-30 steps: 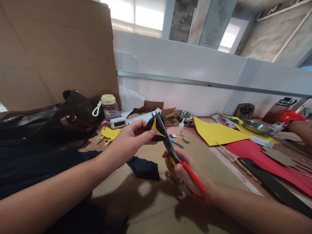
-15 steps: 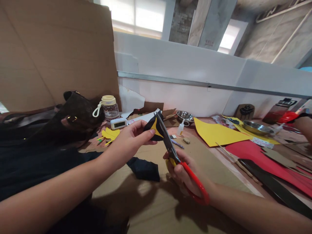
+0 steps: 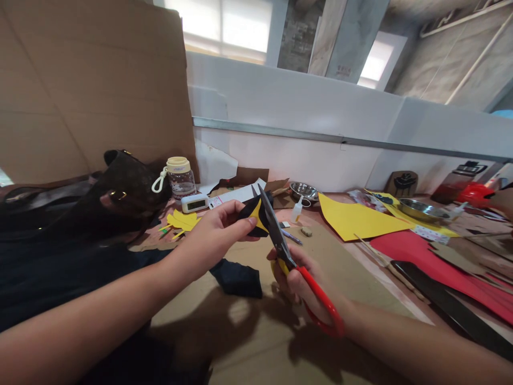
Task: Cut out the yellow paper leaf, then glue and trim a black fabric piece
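Pinched between the thumb and fingers of my left hand [image 3: 224, 224] is a small black piece [image 3: 262, 218] of cloth or paper with a yellow shape [image 3: 256, 214] on it. My right hand [image 3: 298, 275] is closed around the red handles of a pair of scissors [image 3: 276, 235]. Their blades are slightly apart at the tips and lie along the right edge of the black piece. Beneath my hands, a dark scrap of cloth [image 3: 236, 278] rests on the brown cardboard [image 3: 352, 299].
To the left are a dark bag [image 3: 132, 187], a clear jar [image 3: 180, 179], a small digital display [image 3: 195, 202] and yellow cut-outs [image 3: 182, 220]. Behind stand a glue bottle [image 3: 297, 210] and a metal bowl [image 3: 304, 191]. Yellow sheet [image 3: 356, 216] and red sheet [image 3: 409, 248] lie right, near another person's arm [image 3: 503, 203].
The black piece has turned slightly in my left hand, and the scissor tips now show a little wider apart. At far right, the other person's arm has shifted.
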Available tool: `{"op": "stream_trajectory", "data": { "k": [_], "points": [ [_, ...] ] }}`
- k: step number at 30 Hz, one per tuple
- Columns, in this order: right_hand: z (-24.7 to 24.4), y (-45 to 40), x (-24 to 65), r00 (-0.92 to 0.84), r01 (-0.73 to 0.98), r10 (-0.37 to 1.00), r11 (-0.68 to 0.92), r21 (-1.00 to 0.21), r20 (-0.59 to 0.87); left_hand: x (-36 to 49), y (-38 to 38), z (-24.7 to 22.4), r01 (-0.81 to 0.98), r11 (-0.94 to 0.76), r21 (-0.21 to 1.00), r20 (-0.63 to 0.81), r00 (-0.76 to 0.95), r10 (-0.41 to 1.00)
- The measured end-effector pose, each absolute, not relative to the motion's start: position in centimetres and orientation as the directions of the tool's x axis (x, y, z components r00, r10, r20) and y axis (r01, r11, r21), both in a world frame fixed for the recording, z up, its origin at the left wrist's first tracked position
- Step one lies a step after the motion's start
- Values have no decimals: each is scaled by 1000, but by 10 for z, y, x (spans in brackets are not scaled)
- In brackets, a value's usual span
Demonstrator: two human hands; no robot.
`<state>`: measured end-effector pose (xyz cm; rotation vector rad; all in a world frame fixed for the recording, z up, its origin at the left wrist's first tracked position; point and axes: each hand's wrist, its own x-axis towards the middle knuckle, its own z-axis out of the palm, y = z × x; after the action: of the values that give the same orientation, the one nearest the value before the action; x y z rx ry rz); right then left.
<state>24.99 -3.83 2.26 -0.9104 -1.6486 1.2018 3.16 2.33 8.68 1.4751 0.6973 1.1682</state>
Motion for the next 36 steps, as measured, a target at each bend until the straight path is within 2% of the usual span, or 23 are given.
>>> {"op": "stream_trajectory", "data": {
  "k": [7,27,36],
  "points": [
    [22,-38,248,-360,15,916,196,-981,177,32,21,88,-119,-257,959,284,364,887],
    [29,-38,248,-330,110,921,256,-960,208,33,19,89,-151,-193,970,238,397,886],
    [26,-41,246,-319,13,944,96,-995,87,32,26,85,-187,-202,961,260,376,889]
  ]
}}
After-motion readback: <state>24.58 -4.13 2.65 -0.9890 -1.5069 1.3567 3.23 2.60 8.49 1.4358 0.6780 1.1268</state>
